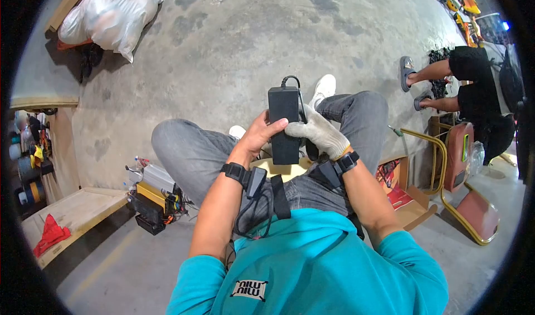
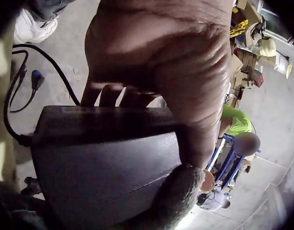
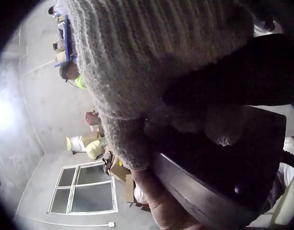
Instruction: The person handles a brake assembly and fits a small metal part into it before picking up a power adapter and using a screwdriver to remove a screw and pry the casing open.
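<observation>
A black rectangular power adapter with a cable at its far end is held up between both hands, over the lap. The bare left hand grips its left side, thumb on the top face; in the left wrist view this hand has its fingers behind the adapter. On the right side, the right hand in a pale knitted glove grips it, thumb near the left thumb. The right wrist view shows the gloved hand against the adapter, partly in shadow.
White plastic bags lie at the far left. Left of the legs are a low wooden bench and a pile of devices. An open cardboard box and a folding chair stand right; another person's legs are beyond.
</observation>
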The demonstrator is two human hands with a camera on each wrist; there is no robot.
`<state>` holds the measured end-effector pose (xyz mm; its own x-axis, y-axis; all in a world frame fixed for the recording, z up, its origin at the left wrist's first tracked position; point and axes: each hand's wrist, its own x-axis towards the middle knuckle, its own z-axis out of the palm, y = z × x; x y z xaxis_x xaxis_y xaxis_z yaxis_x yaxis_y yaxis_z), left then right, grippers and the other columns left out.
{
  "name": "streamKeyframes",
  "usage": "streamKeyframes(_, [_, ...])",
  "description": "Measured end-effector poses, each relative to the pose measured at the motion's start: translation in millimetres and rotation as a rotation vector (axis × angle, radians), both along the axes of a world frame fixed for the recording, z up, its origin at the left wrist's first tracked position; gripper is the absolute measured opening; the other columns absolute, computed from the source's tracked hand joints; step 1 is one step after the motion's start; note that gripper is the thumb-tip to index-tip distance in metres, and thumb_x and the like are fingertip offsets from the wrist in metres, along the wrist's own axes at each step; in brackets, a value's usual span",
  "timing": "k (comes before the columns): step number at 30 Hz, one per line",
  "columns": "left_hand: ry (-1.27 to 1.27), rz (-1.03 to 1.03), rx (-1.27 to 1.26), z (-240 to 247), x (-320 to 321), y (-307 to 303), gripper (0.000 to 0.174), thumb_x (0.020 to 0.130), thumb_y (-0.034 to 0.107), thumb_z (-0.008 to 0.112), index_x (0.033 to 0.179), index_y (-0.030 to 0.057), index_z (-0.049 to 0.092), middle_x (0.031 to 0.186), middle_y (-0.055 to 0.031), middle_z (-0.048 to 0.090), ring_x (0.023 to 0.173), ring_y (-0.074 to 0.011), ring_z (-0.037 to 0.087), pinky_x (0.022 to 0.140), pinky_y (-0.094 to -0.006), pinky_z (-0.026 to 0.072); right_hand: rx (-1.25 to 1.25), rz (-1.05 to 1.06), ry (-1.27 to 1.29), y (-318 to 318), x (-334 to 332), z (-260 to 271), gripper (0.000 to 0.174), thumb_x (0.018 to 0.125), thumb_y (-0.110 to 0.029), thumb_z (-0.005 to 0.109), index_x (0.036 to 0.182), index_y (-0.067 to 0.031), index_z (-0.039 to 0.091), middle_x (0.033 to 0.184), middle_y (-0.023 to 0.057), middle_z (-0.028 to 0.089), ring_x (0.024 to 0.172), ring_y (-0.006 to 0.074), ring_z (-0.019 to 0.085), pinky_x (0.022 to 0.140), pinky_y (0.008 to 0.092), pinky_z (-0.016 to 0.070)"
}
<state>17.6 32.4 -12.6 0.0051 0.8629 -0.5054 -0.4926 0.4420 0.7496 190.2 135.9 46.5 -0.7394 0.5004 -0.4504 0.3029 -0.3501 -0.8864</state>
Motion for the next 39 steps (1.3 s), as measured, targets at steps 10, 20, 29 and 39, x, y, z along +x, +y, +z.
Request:
streamKeyframes(10, [0.009,-0.008,0.065,2,0,1,0.084,0.083,0.038,0.084,0.143,-0.0055,0.045,0.134,-0.016,0.058,0.124,-0.0238,0.056,0.11,-0.0374,0.041,-0.028,-0.037,0.024,-3,-1,16,0.063,0.083,-0.02,0.076,0.136,0.0024,0.051,0.116,0.0086,0.065,0.101,0.0144,0.063,0.089,0.029,0.0516])
streamKeyframes(20, [-0.122,0.102,0.088,13,-6,1,0.085,0.083,0.033,0.086,0.146,-0.0004,0.04,0.134,-0.0126,0.059,0.123,-0.0214,0.056,0.106,-0.0355,0.0449,-0.046,0.1,-0.022,-10,11,10,0.07,0.082,-0.022,0.078,0.14,0.0017,0.047,0.115,0.0061,0.062,0.105,0.014,0.058,0.095,0.0292,0.0472])
streamKeyframes(29, [-0.029,0.009,0.119,17,2,0,0.099,0.078,0.018,0.088,0.155,0.0038,0.027,0.138,-0.0167,0.055,0.128,-0.0245,0.054,0.106,-0.0375,0.045,0.079,0.075,-0.066,21,6,36,0.066,0.086,-0.023,0.071,0.143,0.0005,0.046,0.107,0.0031,0.062,0.093,0.01,0.057,0.082,0.0254,0.0477])
streamKeyframes(39, [0.152,-0.174,0.159,34,-2,0,0.109,0.073,0.016,0.092,0.155,-0.0018,0.022,0.135,-0.0205,0.054,0.128,-0.0272,0.054,0.108,-0.0383,0.043,0.139,0.309,-0.138,32,2,34,0.069,0.08,-0.018,0.074,0.14,0.0008,0.048,0.114,0.0055,0.062,0.103,0.0137,0.058,0.092,0.029,0.0477])
